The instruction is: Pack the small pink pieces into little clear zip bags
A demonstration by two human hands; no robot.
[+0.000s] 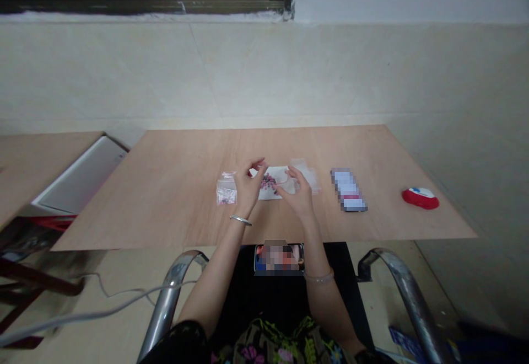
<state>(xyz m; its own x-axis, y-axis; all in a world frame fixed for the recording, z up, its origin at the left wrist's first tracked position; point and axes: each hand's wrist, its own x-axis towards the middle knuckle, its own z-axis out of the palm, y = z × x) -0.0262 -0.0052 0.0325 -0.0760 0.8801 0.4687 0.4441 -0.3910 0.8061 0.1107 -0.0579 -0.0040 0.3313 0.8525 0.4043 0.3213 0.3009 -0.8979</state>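
A: Can you read any word on the white and blue pack (pixel 348 189) on the table?
B: No, I cannot. Square blur covers its print, so no letter is clear.
A: And the phone (pixel 279 259) beside the table edge?
B: Its screen shows colours, but blur covers this also. I can read nothing there.
A: What about the red and white oval object (pixel 420 198)?
B: It has one small blue and white mark on top, but the mark is too small for reading.
A: So there is no readable text?
B: Yes, none that I can read.
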